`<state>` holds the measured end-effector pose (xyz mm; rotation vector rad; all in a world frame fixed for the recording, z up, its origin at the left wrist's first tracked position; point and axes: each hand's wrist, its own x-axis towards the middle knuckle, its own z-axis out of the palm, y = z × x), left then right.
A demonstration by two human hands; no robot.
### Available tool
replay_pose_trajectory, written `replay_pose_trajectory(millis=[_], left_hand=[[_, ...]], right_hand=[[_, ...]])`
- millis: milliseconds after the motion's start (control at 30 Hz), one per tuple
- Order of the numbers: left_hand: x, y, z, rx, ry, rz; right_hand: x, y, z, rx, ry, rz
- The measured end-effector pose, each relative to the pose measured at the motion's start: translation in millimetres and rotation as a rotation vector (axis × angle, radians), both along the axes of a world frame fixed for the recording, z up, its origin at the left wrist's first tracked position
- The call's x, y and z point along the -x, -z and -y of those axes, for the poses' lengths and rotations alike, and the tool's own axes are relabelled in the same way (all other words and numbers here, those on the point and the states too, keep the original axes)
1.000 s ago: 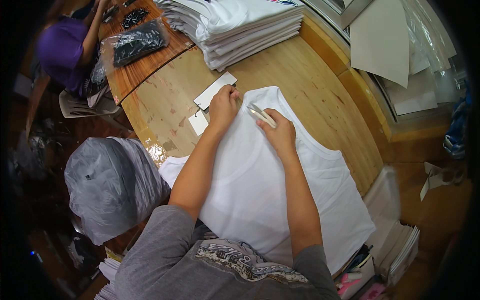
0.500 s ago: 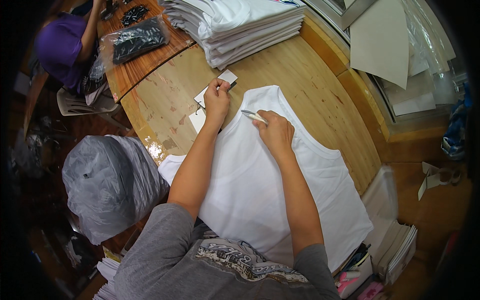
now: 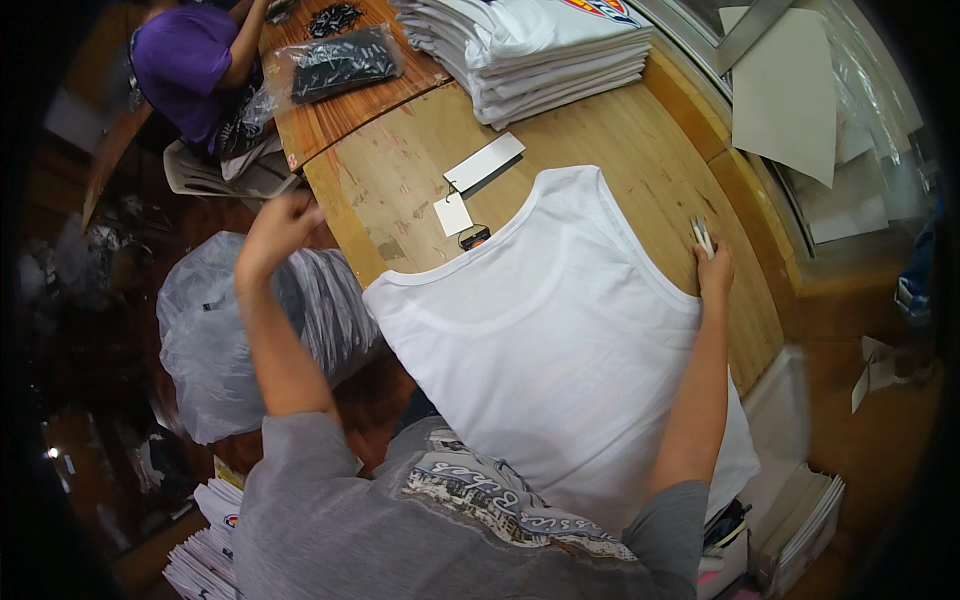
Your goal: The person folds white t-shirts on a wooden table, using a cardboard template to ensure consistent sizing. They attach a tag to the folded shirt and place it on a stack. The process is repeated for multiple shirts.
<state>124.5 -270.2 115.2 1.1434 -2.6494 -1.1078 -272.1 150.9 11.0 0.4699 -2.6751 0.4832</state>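
A white sleeveless top (image 3: 560,370) lies spread on the table in front of me, its neckline toward the far left. White cardboard tags, a long one (image 3: 485,163) and a smaller one (image 3: 452,216), lie beyond the neckline, joined by dark string. A small black tag with orange (image 3: 475,238) touches the neck edge. My right hand (image 3: 714,270) is closed around small white-handled thread snips (image 3: 703,238), just right of the garment, metal tips pointing away. My left hand (image 3: 280,232) is raised off the table's left edge, touching no garment; motion blurs its fingers.
A stack of folded white shirts (image 3: 560,75) stands at the back of the wooden table (image 3: 640,150). A filled grey plastic bag (image 3: 225,330) sits below my left arm. At the far left, a person in purple (image 3: 190,65) works beside a bag of black pieces (image 3: 345,68).
My left hand has let go of the tag and swung left past the table edge. My right hand has moved right, off the garment's neck area, still holding the snips. The view has shifted.
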Motion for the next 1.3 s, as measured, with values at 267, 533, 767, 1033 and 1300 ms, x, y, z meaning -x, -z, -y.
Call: replay_pose_trajectory(millis=[267,533,767,1033,1300], left_hand=[[72,45,-35,0.415,0.151,-0.222],[277,103,-113,0.244,0.634,-0.375],[296,104,-118,0.016,0.35,-0.418],[280,98,-122,0.434,0.298,-0.273],[286,102,-128,0.602,0.305,-0.217]], right_hand=[[-37,-39,-20,0.295,-0.291,0.574],[-64,-51,-22,-0.068,-0.296,0.612],[-52,-30,-41,-0.107,-0.271,0.525],[-59,-33,-46,0.088,-0.256,0.53],[-51,-16,-43,0.003,0.165,0.48]])
